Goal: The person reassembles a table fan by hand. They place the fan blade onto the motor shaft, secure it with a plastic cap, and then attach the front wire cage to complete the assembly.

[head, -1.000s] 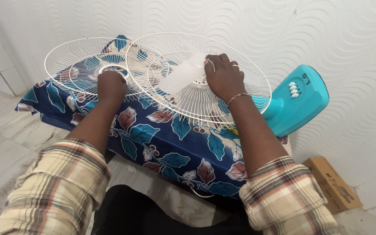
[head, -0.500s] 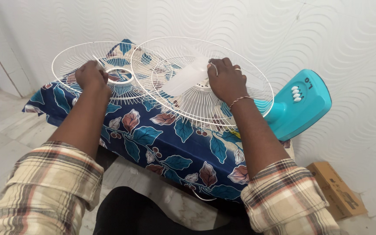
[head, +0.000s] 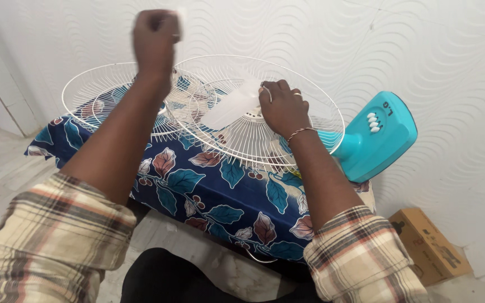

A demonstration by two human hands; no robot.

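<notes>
The right hand [head: 283,106] is resting on the hub of the rear fan guard [head: 310,115], fingers curled around the base of the pale fan blade [head: 228,109]. The left hand [head: 154,39] is hanging raised above the worktop [head: 220,196], blurred, closed around something small and white that I cannot tell. The loose front guard [head: 96,95] is lying flat just beside the fan. The turquoise fan base [head: 380,137] is leaning toward the wall.
</notes>
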